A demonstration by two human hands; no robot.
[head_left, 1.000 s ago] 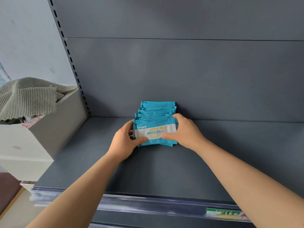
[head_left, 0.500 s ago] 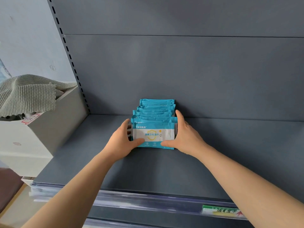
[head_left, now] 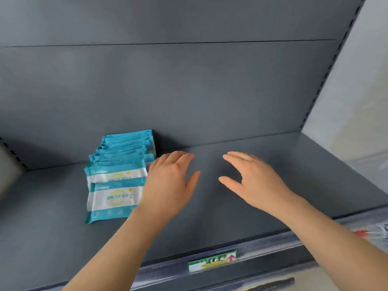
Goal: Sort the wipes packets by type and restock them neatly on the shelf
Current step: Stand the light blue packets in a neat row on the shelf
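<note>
Wipes packets point(head_left: 117, 181) in blue & white sit in a row on grey shelf point(head_left: 210, 227), left side, running back to rear panel point(head_left: 189, 91). L hand point(head_left: 168, 185), just beside them, & R hand point(head_left: 255, 181) hover flat, fingers straight, holding nothing.

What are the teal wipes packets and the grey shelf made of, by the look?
Teal-and-white wipes packets: likely thin plastic film, slight sheen; soft shape, flat sealed edges. Dark grey shelf: probably painted sheet metal, matte; flat uniform panels, slotted upright at the side.
</note>
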